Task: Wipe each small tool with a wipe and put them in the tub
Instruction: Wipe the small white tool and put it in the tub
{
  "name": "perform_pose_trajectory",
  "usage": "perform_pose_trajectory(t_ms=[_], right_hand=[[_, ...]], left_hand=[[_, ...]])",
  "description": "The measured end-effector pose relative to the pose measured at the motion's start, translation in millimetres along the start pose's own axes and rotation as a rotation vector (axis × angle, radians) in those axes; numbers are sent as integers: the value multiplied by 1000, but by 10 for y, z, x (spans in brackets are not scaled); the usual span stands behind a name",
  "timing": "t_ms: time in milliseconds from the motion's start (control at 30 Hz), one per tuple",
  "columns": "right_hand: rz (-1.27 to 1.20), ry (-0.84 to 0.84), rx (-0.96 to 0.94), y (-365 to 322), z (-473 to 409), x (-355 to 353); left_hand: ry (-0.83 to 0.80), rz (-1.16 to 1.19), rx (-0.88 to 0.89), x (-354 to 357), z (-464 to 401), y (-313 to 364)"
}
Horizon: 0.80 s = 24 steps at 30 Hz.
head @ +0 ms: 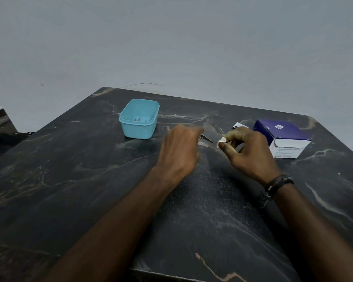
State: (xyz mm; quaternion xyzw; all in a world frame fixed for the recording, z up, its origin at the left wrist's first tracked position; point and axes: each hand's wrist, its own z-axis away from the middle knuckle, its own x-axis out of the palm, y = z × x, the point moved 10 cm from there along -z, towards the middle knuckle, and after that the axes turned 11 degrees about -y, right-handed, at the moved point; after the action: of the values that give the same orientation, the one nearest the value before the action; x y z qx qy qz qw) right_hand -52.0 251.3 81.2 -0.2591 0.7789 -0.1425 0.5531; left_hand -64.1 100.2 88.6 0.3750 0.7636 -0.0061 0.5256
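Note:
My left hand (179, 147) grips a small metal tool (207, 138) whose pointed tip sticks out to the right; its handle is hidden in my fist. My right hand (249, 151) pinches a small white wipe (221, 141) between thumb and fingers, a short gap to the right of the tool's tip. The light blue tub (138, 130) stands on the table behind and to the left of my left hand, with small metal tools (140, 119) lying on its bottom.
A purple and white box of wipes (283, 139) lies at the right, behind my right hand. A torn wipe wrapper (239, 125) lies beside it. The dark marbled table (90, 180) ends at a grey wall behind.

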Motion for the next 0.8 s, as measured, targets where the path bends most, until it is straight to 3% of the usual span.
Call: perform_pose_trajectory(t_ms=[233, 567, 800], right_hand=[[145, -96, -56, -91, -12, 179], [138, -84, -120, -137, 5, 206], [156, -114, -47, -57, -19, 199]], left_hand=[[-47, -68, 100, 106, 50, 173], [-46, -14, 190, 85, 92, 323], [32, 105, 124, -10, 34, 130]])
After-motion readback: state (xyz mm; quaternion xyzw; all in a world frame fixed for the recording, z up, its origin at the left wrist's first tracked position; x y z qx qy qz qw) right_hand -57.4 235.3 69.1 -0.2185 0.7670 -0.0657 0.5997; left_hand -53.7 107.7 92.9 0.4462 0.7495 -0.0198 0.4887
